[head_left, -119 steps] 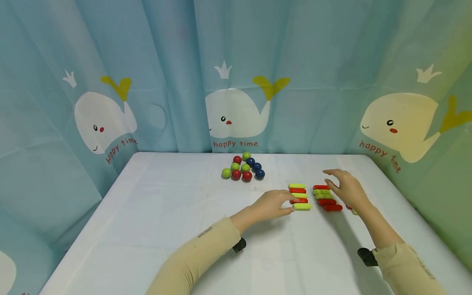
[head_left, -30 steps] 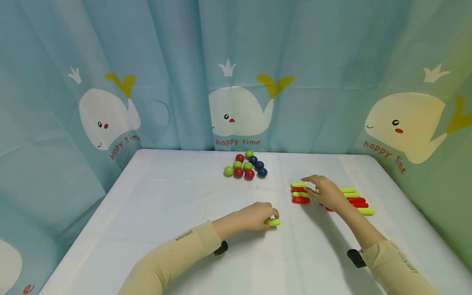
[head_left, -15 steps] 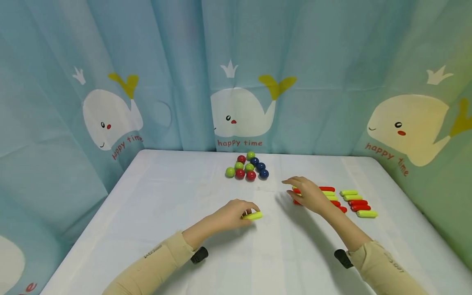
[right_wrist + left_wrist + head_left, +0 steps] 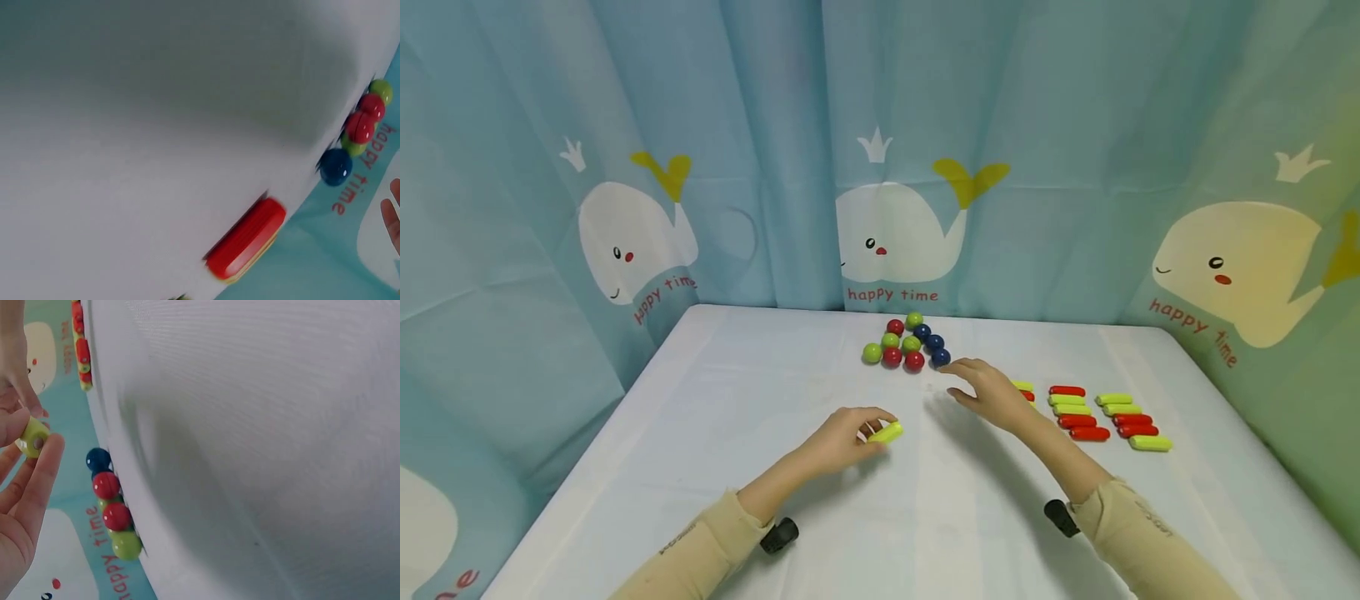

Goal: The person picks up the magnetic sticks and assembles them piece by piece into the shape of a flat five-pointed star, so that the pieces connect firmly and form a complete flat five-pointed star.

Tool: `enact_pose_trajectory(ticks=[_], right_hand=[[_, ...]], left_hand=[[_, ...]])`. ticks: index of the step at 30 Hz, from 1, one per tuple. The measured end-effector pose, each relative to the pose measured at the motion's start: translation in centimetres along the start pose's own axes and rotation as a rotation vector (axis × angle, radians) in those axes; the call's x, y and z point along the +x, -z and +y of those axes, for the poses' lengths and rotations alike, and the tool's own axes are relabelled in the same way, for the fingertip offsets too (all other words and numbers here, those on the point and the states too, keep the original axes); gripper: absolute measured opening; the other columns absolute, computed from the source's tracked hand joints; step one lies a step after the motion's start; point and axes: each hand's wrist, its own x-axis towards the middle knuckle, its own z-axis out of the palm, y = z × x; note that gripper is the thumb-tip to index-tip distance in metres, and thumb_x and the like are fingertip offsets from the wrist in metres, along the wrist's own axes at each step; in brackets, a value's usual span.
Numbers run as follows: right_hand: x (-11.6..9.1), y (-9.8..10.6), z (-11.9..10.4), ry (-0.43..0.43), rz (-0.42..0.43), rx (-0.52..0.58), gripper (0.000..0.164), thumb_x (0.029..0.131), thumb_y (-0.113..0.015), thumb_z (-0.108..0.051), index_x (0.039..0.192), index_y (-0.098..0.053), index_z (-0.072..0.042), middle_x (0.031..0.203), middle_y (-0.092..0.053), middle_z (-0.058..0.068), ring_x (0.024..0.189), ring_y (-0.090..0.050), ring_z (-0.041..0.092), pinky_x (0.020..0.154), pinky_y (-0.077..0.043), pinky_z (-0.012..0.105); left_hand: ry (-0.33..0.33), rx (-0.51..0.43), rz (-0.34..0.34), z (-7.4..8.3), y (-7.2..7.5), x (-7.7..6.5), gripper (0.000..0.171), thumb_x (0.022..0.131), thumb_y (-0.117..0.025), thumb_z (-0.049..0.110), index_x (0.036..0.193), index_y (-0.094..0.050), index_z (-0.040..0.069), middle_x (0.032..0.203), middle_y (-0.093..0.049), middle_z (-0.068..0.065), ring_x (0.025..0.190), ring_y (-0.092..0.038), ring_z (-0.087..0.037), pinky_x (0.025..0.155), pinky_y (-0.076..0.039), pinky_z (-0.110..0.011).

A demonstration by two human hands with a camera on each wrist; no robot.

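My left hand (image 4: 838,440) pinches a yellow-green magnetic rod (image 4: 889,432) between thumb and fingers, raised over the table's middle. In the left wrist view, a round grey spot shows on the end of the rod (image 4: 37,442). My right hand (image 4: 988,395) hovers with fingers extended and holds nothing. Its fingertips overlap the edge of a blue ball (image 4: 941,357) in the head view. Behind the right hand, a column of red and yellow-green rods (image 4: 1024,387) is partly hidden. The right wrist view shows a red rod (image 4: 247,239) lying on the table.
Red, green and blue balls (image 4: 892,357) sit clustered at the back middle of the white table (image 4: 715,400). Two more columns of red and yellow-green rods, a middle one (image 4: 1077,422) and a right one (image 4: 1138,430), lie at the right. A whale-print curtain (image 4: 775,167) hangs behind.
My left hand has taken the nearest yellow-green rod from the left column, carried it left and lifted it. My right hand has moved left from above the rods towards the balls.
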Motion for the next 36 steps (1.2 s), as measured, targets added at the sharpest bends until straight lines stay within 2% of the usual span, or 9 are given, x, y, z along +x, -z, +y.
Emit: enact_pose_trajectory(ticks=[5,8,12,21,25,31,36], right_hand=[[1.2,-1.2,-0.6,0.024,0.017,0.008,0.033,0.082,-0.07,-0.005,0.114,-0.063,-0.001,0.11,-0.067,0.014,0.104,-0.062,0.031,0.09,-0.05,0.045],[1.9,-1.7,-0.7,0.042,0.021,-0.005,0.033,0.082,-0.071,-0.005,0.114,-0.064,0.0,0.109,-0.067,0.015,0.103,-0.062,0.03,0.088,-0.051,0.044],[2.8,-2.0,-1.0,0.059,0.027,-0.006,0.033,0.081,-0.072,-0.006,0.112,-0.065,0.0,0.108,-0.067,0.016,0.101,-0.063,0.029,0.086,-0.052,0.042],[5.8,-3.8,-1.4,0.093,0.018,0.047,0.03,0.083,-0.07,-0.005,0.111,-0.064,0.002,0.101,-0.065,0.018,0.089,-0.06,0.03,0.078,-0.053,0.037],[7.2,-4.9,-1.6,0.113,0.062,0.081,0.029,0.083,-0.069,-0.003,0.11,-0.065,0.003,0.102,-0.066,0.019,0.087,-0.06,0.03,0.075,-0.053,0.036],[9.2,-6.1,-1.8,0.13,0.124,0.091,0.027,0.082,-0.069,-0.001,0.108,-0.065,0.004,0.108,-0.067,0.017,0.102,-0.062,0.029,0.09,-0.051,0.039],[10.4,-6.7,-1.9,0.097,0.112,0.079,0.027,0.083,-0.067,0.0,0.11,-0.064,0.003,0.112,-0.065,0.017,0.107,-0.06,0.031,0.092,-0.049,0.041]], left_hand=[[0.035,-0.074,0.079,0.0,0.2,-0.3,0.036,0.085,-0.066,0.005,0.121,-0.062,0.008,0.099,-0.067,-0.009,0.088,-0.062,-0.018,0.07,-0.053,-0.021],[0.044,-0.097,0.101,0.1,0.2,-0.2,0.036,0.086,-0.066,0.006,0.121,-0.061,0.008,0.1,-0.067,-0.01,0.089,-0.063,-0.02,0.071,-0.054,-0.023],[0.06,-0.1,0.118,0.1,0.3,-0.4,0.036,0.086,-0.067,0.007,0.122,-0.062,0.008,0.1,-0.068,-0.01,0.089,-0.063,-0.02,0.071,-0.053,-0.023],[0.086,-0.069,0.243,-0.9,1.2,-1.8,0.036,0.083,-0.069,0.003,0.118,-0.063,0.005,0.097,-0.068,-0.01,0.088,-0.063,-0.021,0.074,-0.054,-0.026],[0.099,-0.059,0.258,-1.6,1.5,-2.4,0.035,0.083,-0.068,0.002,0.118,-0.064,0.006,0.096,-0.068,-0.01,0.088,-0.063,-0.02,0.072,-0.054,-0.024],[0.069,-0.037,0.288,-2.1,2.0,-2.8,0.036,0.085,-0.065,-0.001,0.121,-0.062,0.003,0.1,-0.069,-0.013,0.092,-0.065,-0.024,0.077,-0.055,-0.03],[0.073,-0.036,0.298,-2.1,2.2,-3.1,0.037,0.085,-0.065,0.0,0.122,-0.062,0.003,0.1,-0.069,-0.013,0.092,-0.065,-0.025,0.078,-0.054,-0.031]])
